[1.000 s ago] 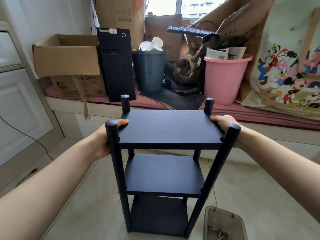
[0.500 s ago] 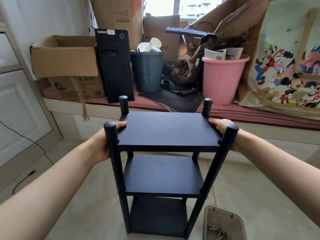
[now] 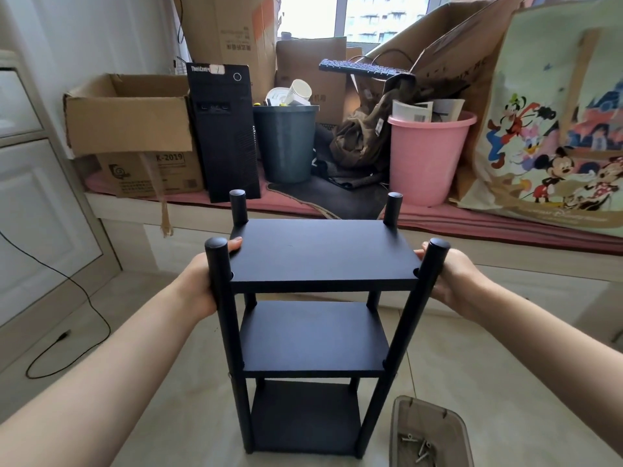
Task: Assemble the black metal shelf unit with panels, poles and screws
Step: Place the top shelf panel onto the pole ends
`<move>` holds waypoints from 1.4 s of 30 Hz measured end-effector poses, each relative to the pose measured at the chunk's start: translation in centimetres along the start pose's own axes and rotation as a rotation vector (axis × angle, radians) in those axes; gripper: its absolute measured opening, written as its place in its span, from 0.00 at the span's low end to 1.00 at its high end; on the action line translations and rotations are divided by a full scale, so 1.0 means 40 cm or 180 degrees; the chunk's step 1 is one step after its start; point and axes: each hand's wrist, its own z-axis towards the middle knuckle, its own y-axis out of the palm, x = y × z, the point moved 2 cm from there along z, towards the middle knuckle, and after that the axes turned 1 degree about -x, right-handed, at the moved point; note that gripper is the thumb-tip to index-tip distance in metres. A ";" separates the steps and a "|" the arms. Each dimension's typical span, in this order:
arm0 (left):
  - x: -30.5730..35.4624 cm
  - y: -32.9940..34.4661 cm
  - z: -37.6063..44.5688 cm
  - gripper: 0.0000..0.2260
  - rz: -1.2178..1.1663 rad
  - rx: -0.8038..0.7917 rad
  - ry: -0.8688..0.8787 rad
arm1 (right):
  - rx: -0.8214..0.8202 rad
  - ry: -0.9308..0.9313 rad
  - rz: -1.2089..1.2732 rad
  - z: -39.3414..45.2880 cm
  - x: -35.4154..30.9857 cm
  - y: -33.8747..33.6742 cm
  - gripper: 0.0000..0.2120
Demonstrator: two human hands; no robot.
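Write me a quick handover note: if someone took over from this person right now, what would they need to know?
Left hand: grips the top panel's left edge, thumb on top.
Right hand: grips its right edge.
Shelf unit: upright on the floor, three panels mounted between four poles.
Tray: on the floor to the right, with a few loose screws.
Left: judging by the spare screws, possibly check each joint is screwed tight.

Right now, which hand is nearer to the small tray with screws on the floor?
Right. The right hand grips the shelf's top panel on the side above the tray; the left hand grips the opposite edge, beyond the shelf.
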 end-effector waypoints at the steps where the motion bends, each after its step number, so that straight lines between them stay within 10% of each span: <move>1: -0.003 0.000 -0.008 0.11 -0.0054 0.0057 0.0036 | 0.0114 -0.0097 -0.0221 -0.011 0.010 -0.005 0.10; 7: -0.029 0.001 -0.060 0.09 -0.0265 0.0487 0.0391 | 0.0546 -0.0123 -0.0404 -0.072 0.072 0.007 0.06; 11: -0.059 0.029 -0.102 0.08 -0.0567 0.0938 0.0565 | -0.0049 0.0008 -0.0019 -0.137 0.072 0.088 0.06; 17: -0.112 0.095 -0.164 0.11 -0.1035 0.1258 0.0424 | -0.1110 -0.0272 -0.0290 -0.252 0.073 0.227 0.21; 24: -0.136 0.156 -0.225 0.22 -0.1183 0.0850 0.0219 | -0.1016 -0.0997 -0.1157 -0.356 0.097 0.284 0.46; 42: -0.189 0.213 -0.276 0.18 -0.1300 0.0035 0.0274 | -0.0786 -0.2208 -0.2125 -0.440 0.062 0.243 0.09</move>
